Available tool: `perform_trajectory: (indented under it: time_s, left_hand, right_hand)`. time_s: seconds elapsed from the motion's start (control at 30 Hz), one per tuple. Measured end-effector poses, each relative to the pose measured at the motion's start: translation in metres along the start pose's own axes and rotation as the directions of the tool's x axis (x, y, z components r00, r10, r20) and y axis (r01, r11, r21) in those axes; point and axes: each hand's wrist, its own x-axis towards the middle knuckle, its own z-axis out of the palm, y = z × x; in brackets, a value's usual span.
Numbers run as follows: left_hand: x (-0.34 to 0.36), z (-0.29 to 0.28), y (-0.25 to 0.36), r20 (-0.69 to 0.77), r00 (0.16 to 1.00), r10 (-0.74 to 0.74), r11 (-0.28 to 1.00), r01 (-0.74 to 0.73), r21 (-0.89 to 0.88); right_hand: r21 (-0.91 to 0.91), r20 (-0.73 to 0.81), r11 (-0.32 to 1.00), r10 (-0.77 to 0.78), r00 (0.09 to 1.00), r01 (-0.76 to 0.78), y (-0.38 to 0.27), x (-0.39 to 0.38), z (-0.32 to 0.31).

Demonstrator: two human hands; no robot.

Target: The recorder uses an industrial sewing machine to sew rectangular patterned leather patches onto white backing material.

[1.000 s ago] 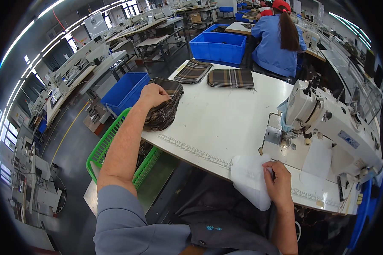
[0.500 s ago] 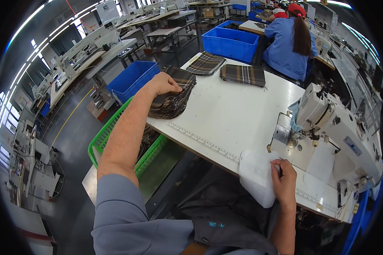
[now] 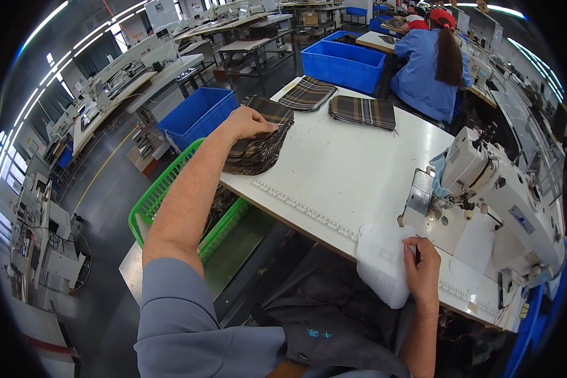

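Observation:
My left hand (image 3: pixel 249 123) reaches to a thick stack of dark plaid fabric pieces (image 3: pixel 258 154) at the far left corner of the white table. Thumb and fingers are pinched at the top piece's edge near the stack's right side. Close to the front edge, my right hand (image 3: pixel 421 263) pinches a white piece of fabric (image 3: pixel 379 261), which hangs partly over the edge onto my lap. Just beyond that hand stands a white sewing machine (image 3: pixel 485 179), with a light blue cloth (image 3: pixel 439 173) tucked by its head.
Two more plaid stacks lie at the table's back, one left (image 3: pixel 307 94) and one right (image 3: pixel 362 112). A green basket (image 3: pixel 160 189) and a blue bin (image 3: pixel 198 116) stand left; another blue bin (image 3: pixel 343 66) is behind. A person in blue (image 3: pixel 425 69) sits beyond. A ruler strip (image 3: pixel 302 208) runs along the edge.
The view has shifted slightly. My left hand stays at the plaid stack, its fingertips moved a little along the top edge. My right hand still holds the white fabric.

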Motion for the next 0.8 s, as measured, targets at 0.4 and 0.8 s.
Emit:
perform_trajectory:
  time_s: [0.4, 0.8]
  left_hand:
    - [0.006, 0.006, 0.010, -0.041, 0.997, -0.058, 0.998, 0.059, 0.022]
    - [0.016, 0.006, 0.002, -0.026, 0.997, -0.067, 0.998, 0.067, -0.009]
  right_hand:
    - [-0.004, -0.001, 1.000, -0.011, 1.000, 0.011, -0.004, 0.000, -0.003]
    - [0.006, 0.005, 1.000, -0.010, 1.000, 0.010, -0.004, 0.001, -0.003]
